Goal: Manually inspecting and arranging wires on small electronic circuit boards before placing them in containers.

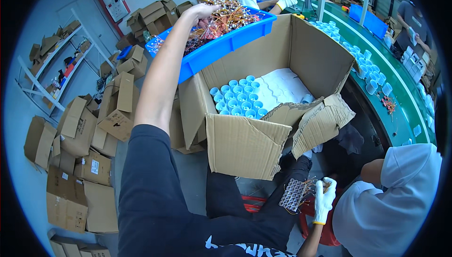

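Note:
My bare left hand [203,13] reaches into a blue plastic bin [226,44] heaped with small wired parts [228,14]. Its fingers curl into the orange and red wires; the fingertips are partly hidden. The bin sits tilted at the upper left of a big open carton [249,146]. Lower right, my right hand [325,199] wears a white glove, its fingers pinched together around something dark that I cannot make out. Just left of it, a perforated board with a grid of small parts and orange leads [293,195] lies over my right thigh.
Light-blue cups [240,96] stand in rows inside the carton beside a white sheet [281,85]. More cups [369,71] line the green conveyor [400,68]. A co-worker in a white head covering [391,200] sits close on my right. Cardboard boxes [68,198] crowd the left floor.

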A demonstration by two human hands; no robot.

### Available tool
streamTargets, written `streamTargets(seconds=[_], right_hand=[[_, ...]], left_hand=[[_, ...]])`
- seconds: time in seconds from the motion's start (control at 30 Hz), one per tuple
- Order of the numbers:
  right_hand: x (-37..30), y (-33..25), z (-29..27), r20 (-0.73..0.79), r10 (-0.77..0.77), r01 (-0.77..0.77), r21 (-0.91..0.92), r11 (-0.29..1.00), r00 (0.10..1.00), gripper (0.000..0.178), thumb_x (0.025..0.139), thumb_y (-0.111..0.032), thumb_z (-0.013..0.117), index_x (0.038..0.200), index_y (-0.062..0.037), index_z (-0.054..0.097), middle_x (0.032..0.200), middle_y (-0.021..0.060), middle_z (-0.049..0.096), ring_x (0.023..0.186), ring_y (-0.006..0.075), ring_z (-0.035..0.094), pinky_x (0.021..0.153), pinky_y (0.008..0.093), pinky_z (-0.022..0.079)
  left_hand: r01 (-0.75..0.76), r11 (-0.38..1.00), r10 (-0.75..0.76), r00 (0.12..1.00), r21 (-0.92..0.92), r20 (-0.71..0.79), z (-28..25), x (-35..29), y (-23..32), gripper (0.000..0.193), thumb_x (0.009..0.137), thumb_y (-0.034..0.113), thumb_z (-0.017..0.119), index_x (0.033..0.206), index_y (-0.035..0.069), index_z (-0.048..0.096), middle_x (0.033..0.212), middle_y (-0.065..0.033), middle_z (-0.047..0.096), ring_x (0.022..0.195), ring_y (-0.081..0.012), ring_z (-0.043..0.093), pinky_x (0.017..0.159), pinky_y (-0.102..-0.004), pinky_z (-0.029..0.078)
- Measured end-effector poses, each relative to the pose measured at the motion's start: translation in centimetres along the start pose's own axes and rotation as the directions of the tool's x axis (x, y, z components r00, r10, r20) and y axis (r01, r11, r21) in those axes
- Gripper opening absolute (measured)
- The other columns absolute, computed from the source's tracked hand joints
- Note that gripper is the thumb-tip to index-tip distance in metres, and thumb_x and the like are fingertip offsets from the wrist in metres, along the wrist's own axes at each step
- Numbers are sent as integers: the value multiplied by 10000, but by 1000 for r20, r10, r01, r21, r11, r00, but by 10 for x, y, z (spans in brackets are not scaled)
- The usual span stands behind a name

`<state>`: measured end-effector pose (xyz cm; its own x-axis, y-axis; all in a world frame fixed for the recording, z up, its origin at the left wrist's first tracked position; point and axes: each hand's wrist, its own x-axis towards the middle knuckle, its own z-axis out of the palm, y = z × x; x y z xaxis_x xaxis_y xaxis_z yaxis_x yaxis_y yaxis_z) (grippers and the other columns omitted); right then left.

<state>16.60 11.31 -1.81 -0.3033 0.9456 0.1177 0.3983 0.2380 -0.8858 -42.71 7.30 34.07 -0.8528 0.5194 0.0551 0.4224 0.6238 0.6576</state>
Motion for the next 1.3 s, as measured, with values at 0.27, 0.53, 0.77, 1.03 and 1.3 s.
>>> streamTargets(seconds=[0.27, 0.53, 0.77, 1.03, 1.3], right_hand=[[6, -23, 9, -4, -72, 72, -14, 997, 997, 256, 863, -151, 634, 1063, -32, 528, 880, 67, 604, 723, 130, 573, 653, 261, 483], [-11, -115, -9, 142, 44, -97, 389, 916, 989, 238, 874, -126, 599, 1084, -41, 526, 896, 58, 604, 765, 111, 589, 638, 221, 462], [-27, -217, 22, 233, -581, 389, 546, 742, 780, 404, 747, -81, 763, 1099, -27, 573, 1003, 86, 622, 857, 176, 622, 777, 280, 485], [-31, -192, 36, 573, -103, -364, 639, 677, 813, 406, 801, -130, 725, 1139, 8, 547, 979, 103, 636, 816, 161, 633, 709, 261, 505], [-39, -182, 53, 558, -101, -488, 788, 376, 823, 291, 842, -61, 624, 1117, 4, 555, 932, 75, 628, 821, 121, 609, 718, 242, 493]], left_hand=[[-132, 959, 99, 985, -251, -139, -34, -32, -12, 473, 901, 446, 548, 964, -23, 524, 709, -17, 426, 502, -50, 355, 388, -203, 252], [-259, 124, 520, 839, -958, -159, 9, -210, 2, 327, 951, 301, 428, 1012, -10, 508, 692, 13, 324, 571, -74, 315, 444, -222, 261], [-34, 191, 394, 918, -981, 45, 155, -385, -15, 519, 926, 477, 346, 1147, 14, 425, 836, -34, 354, 749, -131, 366, 665, -261, 340], [-121, 252, 437, 900, -960, 1, 184, -422, -36, 459, 933, 374, 429, 1210, 9, 400, 1071, -117, 432, 997, -163, 435, 886, -302, 358], [-425, 719, 415, 897, -550, -152, 179, -422, -69, 141, 857, 94, 646, 922, -19, 593, 881, -77, 591, 775, -140, 591, 655, -238, 456]])
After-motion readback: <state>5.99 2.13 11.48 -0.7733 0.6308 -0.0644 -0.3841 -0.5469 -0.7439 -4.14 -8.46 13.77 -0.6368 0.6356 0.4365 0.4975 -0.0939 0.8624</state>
